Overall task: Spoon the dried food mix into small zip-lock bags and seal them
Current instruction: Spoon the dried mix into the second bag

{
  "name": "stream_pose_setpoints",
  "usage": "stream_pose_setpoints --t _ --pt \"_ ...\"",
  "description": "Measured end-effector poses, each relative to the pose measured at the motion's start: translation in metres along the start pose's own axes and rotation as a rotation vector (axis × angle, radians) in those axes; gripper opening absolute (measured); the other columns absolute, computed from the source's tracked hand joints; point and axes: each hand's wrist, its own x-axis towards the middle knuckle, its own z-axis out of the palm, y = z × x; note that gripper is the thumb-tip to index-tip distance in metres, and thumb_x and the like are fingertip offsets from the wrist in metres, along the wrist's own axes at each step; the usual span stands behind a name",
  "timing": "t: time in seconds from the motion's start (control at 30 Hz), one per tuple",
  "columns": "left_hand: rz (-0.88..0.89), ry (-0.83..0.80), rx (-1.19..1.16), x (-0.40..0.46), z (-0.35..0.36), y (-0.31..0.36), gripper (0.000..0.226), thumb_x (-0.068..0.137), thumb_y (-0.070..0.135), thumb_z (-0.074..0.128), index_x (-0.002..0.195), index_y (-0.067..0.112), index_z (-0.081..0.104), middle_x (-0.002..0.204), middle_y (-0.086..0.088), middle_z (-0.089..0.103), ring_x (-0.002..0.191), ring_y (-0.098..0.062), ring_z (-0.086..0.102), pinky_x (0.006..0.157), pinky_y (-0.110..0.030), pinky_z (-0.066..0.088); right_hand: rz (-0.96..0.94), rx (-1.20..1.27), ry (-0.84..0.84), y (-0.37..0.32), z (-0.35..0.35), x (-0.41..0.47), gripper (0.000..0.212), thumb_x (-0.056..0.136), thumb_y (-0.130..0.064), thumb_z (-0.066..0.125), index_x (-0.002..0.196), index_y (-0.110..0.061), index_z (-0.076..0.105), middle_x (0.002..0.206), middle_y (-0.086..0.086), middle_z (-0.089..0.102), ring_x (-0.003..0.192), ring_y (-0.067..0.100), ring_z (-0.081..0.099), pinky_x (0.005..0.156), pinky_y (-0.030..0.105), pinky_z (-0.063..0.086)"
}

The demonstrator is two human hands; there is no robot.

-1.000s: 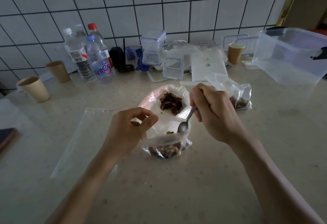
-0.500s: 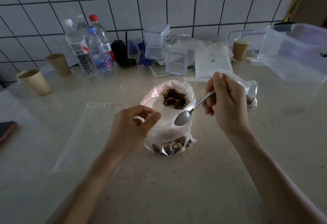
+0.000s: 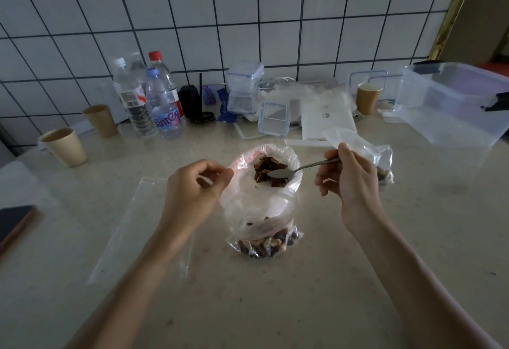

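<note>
A large clear bag [image 3: 292,197] stands open mid-counter with brown dried food mix [image 3: 264,168] inside. In front of it sits a small zip-lock bag [image 3: 264,244] with mix in its bottom. My left hand [image 3: 198,191] pinches the clear plastic at the small bag's upper left edge, beside the large bag's rim. My right hand [image 3: 352,183] grips the handle of a metal spoon [image 3: 281,173], whose bowl lies over the mix in the large bag. A second small bag with mix [image 3: 384,161] lies behind my right hand, partly hidden.
An empty flat zip-lock bag [image 3: 137,224] lies left of my left arm. Water bottles [image 3: 162,101], paper cups [image 3: 64,146] [image 3: 367,98], small clear boxes [image 3: 245,87] and a big clear tub [image 3: 454,103] line the back. A phone [image 3: 13,224] sits at the left edge.
My right hand lifted the spoon out of the small bag and swung it up and back onto the mix in the large bag. My left hand kept its pinch.
</note>
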Motion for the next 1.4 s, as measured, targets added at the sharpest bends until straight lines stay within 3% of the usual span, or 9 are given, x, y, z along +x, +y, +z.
stream_pose_setpoints --t 0.17,0.33,0.6,0.73,0.83,0.9,1.07,1.23,1.4 --pt "0.001 0.027 0.128 0.025 0.019 -0.008 0.038 0.085 0.045 0.082 0.111 0.021 0.067 0.105 0.007 0.066 0.084 -0.005 0.063 0.066 -0.012 0.043 -0.093 -0.302 -0.044 0.005 -0.001 0.004 0.037 0.11 -0.028 0.043 0.089 -0.006 0.065 0.064 0.004 0.07 0.053 0.02 0.065 0.042 0.031 0.045" --pt "-0.117 -0.266 0.242 0.052 0.037 -0.012 0.072 0.084 0.058 0.076 0.14 0.019 0.055 0.128 0.008 0.058 0.105 -0.011 0.057 0.077 -0.025 0.042 -0.407 -0.575 -0.075 0.007 -0.005 0.006 0.036 0.111 -0.033 0.042 0.084 -0.018 0.061 0.067 0.0 0.071 0.052 0.016 0.068 0.043 0.022 0.045" --pt "-0.16 -0.362 0.133 0.05 0.06 -0.012 0.036 0.072 0.037 0.087 0.093 0.012 0.07 0.088 -0.005 0.076 0.083 -0.026 0.073 0.074 -0.044 0.062 -0.548 -0.769 -0.176 0.013 -0.007 0.007 0.033 0.11 -0.039 0.04 0.09 -0.021 0.058 0.067 -0.007 0.069 0.055 0.008 0.069 0.043 0.017 0.046" --pt "-0.085 -0.309 0.116 0.042 0.067 -0.022 0.018 0.079 0.029 0.082 0.086 0.024 0.067 0.077 0.005 0.071 0.069 -0.013 0.065 0.056 -0.022 0.05 -0.571 -0.801 -0.203 0.013 -0.001 0.001 0.043 0.107 -0.048 0.035 0.092 -0.016 0.059 0.068 -0.005 0.068 0.055 0.008 0.068 0.048 0.029 0.053" --pt "-0.076 -0.294 0.07 0.04 0.067 -0.023 0.018 0.08 0.026 0.081 0.094 0.03 0.07 0.081 0.012 0.074 0.074 -0.005 0.068 0.061 -0.016 0.053 -0.641 -0.831 -0.194 0.01 0.0 -0.003 0.06 0.106 -0.057 0.026 0.089 -0.01 0.057 0.063 0.002 0.065 0.05 0.019 0.064 0.05 0.048 0.054" --pt "-0.066 -0.277 0.042 0.038 0.069 -0.021 0.021 0.081 0.025 0.079 0.1 0.031 0.071 0.084 0.014 0.074 0.076 0.0 0.069 0.062 -0.013 0.053 -0.655 -0.831 -0.183 0.008 0.0 -0.004 0.062 0.106 -0.059 0.025 0.086 -0.009 0.056 0.06 0.004 0.063 0.046 0.022 0.062 0.047 0.047 0.052" --pt "-0.04 -0.237 0.023 0.034 0.069 -0.018 0.025 0.083 0.021 0.077 0.107 0.028 0.071 0.085 0.017 0.072 0.079 0.01 0.065 0.057 -0.003 0.043 -0.491 -0.695 -0.13 0.011 -0.002 0.0 0.041 0.11 -0.041 0.042 0.08 -0.015 0.055 0.061 0.001 0.068 0.044 0.013 0.065 0.04 0.03 0.05" --pt "-0.069 -0.289 0.077 0.038 0.066 -0.018 0.037 0.079 0.027 0.084 0.112 0.027 0.066 0.093 0.015 0.07 0.083 0.001 0.064 0.061 -0.009 0.041 -0.249 -0.524 -0.13 0.014 -0.001 0.002 0.04 0.109 -0.036 0.049 0.085 -0.006 0.06 0.061 0.007 0.073 0.048 0.026 0.071 0.039 0.039 0.056" --pt "-0.168 -0.369 -0.019 0.041 0.06 -0.015 0.035 0.077 0.026 0.083 0.11 0.024 0.069 0.096 0.005 0.075 0.086 -0.016 0.073 0.072 -0.033 0.061 0.066 -0.337 -0.111 0.012 -0.004 0.007 0.033 0.109 -0.029 0.051 0.101 0.001 0.062 0.076 0.015 0.078 0.068 0.033 0.078 0.049 0.037 0.061"
